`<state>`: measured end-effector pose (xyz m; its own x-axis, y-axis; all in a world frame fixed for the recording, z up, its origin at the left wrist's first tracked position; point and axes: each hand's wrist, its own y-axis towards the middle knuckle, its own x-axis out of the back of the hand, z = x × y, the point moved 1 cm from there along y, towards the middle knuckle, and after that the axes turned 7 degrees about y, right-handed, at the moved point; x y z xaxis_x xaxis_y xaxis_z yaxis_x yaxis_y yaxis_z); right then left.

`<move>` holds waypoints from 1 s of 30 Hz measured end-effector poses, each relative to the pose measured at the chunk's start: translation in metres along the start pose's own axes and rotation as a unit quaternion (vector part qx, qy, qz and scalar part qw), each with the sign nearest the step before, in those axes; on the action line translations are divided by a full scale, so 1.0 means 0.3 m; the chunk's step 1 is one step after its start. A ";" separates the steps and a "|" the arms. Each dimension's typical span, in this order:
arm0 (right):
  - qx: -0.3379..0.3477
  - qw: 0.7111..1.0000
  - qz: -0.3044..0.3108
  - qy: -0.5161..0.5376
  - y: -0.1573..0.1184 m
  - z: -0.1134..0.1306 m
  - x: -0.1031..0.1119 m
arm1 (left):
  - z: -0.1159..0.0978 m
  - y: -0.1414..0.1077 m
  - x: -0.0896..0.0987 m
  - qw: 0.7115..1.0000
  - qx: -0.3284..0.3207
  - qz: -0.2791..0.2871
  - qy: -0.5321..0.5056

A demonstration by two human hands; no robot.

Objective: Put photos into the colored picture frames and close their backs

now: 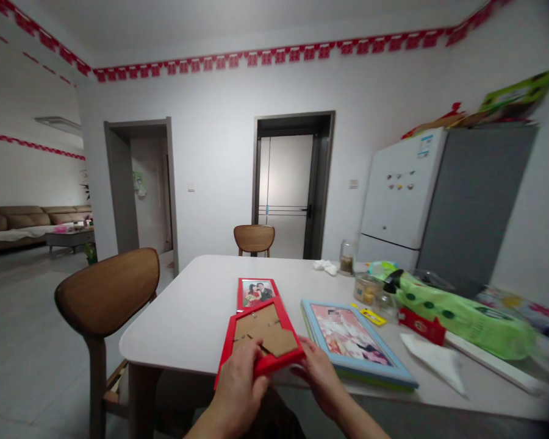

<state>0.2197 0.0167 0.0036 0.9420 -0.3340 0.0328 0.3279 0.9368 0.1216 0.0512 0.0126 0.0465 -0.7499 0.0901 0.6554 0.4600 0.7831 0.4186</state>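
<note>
Between my hands is a red picture frame, its brown backing board turned up and small metal tabs along the inner edge. My left hand grips the near left side, fingers reaching onto the backing. On the right side, my right hand closes around the near corner. Just beyond, a second red picture frame with a photo of two people lies flat, partly covered by the held one. To the right rests a light blue picture frame on top of a green-edged one.
On the table at right are a glass jar, a plastic tub, a yellow packet, a green bag, a red box and white paper. Wooden chairs stand left and behind.
</note>
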 end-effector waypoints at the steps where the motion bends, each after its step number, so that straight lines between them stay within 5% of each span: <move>1: -0.062 0.993 0.017 0.100 -0.031 -0.001 -0.030 | -0.032 0.024 0.002 0.996 0.013 -0.047 -0.078; 3: -0.132 0.953 0.051 0.266 -0.077 0.016 -0.089 | -0.098 0.072 -0.015 0.965 0.045 -0.113 -0.234; 6: -0.070 0.918 0.012 0.391 -0.089 0.081 -0.086 | -0.188 0.138 -0.056 0.903 0.044 -0.143 -0.402; 10: -0.007 0.952 -0.099 0.289 -0.012 0.156 0.160 | -0.236 0.217 -0.103 0.859 0.011 -0.138 -0.494; 14: -0.045 0.982 -0.181 0.006 0.095 0.141 0.490 | -0.206 0.273 -0.236 0.882 0.082 -0.039 -0.462; 18: -0.041 0.961 -0.162 -0.223 0.163 0.070 0.665 | -0.167 0.285 -0.408 0.954 0.097 0.030 -0.282; 23: -0.031 0.937 -0.158 -0.309 0.180 0.000 0.710 | -0.136 0.281 -0.474 0.984 0.100 0.047 -0.142; 27: -0.019 0.912 -0.149 -0.382 0.178 0.009 0.710 | -0.101 0.270 -0.440 0.989 0.115 0.055 -0.071; 30: 0.022 0.887 -0.153 -0.434 0.185 0.058 0.642 | -0.053 0.255 -0.386 0.991 0.111 0.063 -0.039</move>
<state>0.4183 0.0027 0.0340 0.3927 -0.5439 0.7416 0.5384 0.7897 0.2942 0.1806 0.0522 0.0126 -0.7316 0.2352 0.6399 0.4423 0.8780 0.1830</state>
